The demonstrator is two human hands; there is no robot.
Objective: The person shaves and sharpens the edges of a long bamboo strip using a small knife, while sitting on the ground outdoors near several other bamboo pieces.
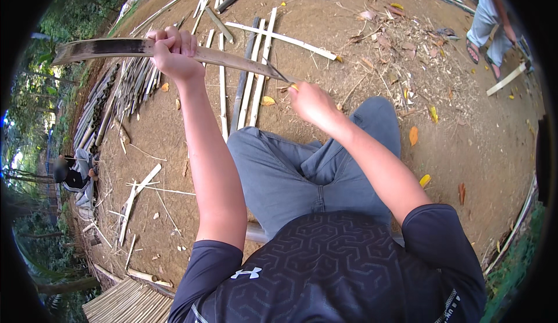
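My left hand (pixel 176 54) is raised at the upper left, its fingers wrapped round a long split bamboo strip (pixel 235 61). The strip runs roughly level across the view, with a dark scorched-looking patch on the part left of my fist. My right hand (pixel 315 106) is closed near the strip's right end. A thin dark knife blade (pixel 279 73) sticks out of that fist and lies against the strip. Only a bit of yellow, perhaps the handle, shows at the fingers; the rest is hidden.
Several bamboo strips (pixel 256 79) lie on the dirt ahead of my knees. A pile of poles (pixel 131 90) is at the left, beside a seated person (pixel 75 172). Another person (pixel 491 26) stands at the far right. Wood shavings (pixel 407 61) and leaves litter the ground.
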